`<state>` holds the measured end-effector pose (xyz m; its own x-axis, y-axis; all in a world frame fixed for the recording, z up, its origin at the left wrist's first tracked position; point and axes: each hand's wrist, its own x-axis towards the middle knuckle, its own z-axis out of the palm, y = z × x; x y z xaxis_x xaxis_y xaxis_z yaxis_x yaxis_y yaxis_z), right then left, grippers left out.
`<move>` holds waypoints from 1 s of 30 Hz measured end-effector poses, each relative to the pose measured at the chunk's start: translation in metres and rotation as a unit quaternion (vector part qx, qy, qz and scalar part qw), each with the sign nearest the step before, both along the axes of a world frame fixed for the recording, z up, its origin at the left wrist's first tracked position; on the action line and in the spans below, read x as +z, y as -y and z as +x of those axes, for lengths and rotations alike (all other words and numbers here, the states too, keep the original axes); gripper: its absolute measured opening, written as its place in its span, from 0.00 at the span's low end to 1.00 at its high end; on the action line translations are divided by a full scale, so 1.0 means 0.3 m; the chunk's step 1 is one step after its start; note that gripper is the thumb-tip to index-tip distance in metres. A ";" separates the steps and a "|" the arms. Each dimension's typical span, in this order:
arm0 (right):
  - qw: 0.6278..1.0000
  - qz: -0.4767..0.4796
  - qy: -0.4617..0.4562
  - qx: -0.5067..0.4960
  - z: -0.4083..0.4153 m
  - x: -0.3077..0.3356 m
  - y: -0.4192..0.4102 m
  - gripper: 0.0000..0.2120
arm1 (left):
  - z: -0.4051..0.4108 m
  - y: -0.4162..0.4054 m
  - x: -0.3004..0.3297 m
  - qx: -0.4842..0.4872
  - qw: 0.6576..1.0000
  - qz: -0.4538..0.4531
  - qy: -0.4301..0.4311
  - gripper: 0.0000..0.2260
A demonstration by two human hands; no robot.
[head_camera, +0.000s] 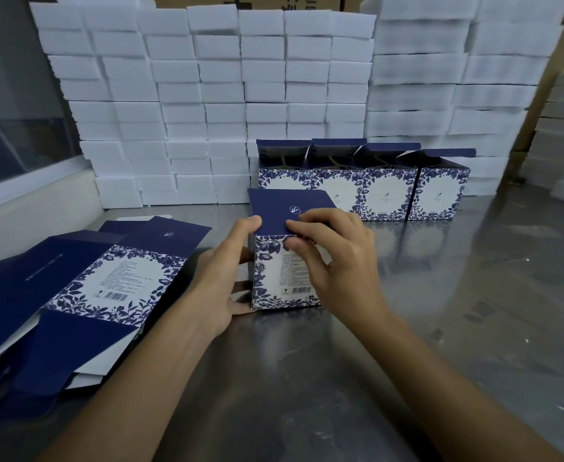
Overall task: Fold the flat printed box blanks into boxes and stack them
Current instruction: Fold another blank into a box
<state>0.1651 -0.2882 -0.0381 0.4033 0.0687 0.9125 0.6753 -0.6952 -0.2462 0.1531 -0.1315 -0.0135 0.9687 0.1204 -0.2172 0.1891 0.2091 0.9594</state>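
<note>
A blue-and-white floral box (274, 271) stands upright on the steel table (307, 378) in front of me. My left hand (222, 278) grips its left side, thumb up at the top edge. My right hand (334, 258) pinches the front top edge, fingers lying on the dark blue lid flap (290, 210). A pile of flat printed blanks (83, 288) lies at the left. Several folded boxes (364, 188) with open lids stand in a row behind.
White foam blocks (207, 105) are stacked in a wall along the back of the table, with taller foam stacks (457, 78) at the right. A pale ledge (33, 208) runs along the left edge. Brown cartons show above the foam.
</note>
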 end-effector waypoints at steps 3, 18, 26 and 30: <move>0.999 0.023 0.000 0.023 0.009 0.003 -0.004 0.06 | 0.003 -0.001 -0.002 -0.002 1.000 0.007 -0.001 0.31; 0.997 0.066 -0.008 0.045 0.023 -0.009 0.030 0.08 | 0.020 -0.021 -0.004 0.006 1.000 -0.008 -0.009 0.33; 0.993 0.100 -0.025 0.050 0.028 -0.023 0.057 0.09 | 0.018 -0.019 -0.005 0.009 1.000 -0.001 0.001 0.32; 0.991 0.126 -0.009 0.045 0.033 -0.014 0.057 0.06 | 0.017 -0.015 -0.008 0.011 1.000 -0.006 0.004 0.32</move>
<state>0.1750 -0.3052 -0.0422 0.4230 -0.1252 0.8974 0.7249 -0.5475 -0.4181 0.1581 -0.1270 -0.0158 0.9676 0.1384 -0.2112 0.1772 0.2236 0.9584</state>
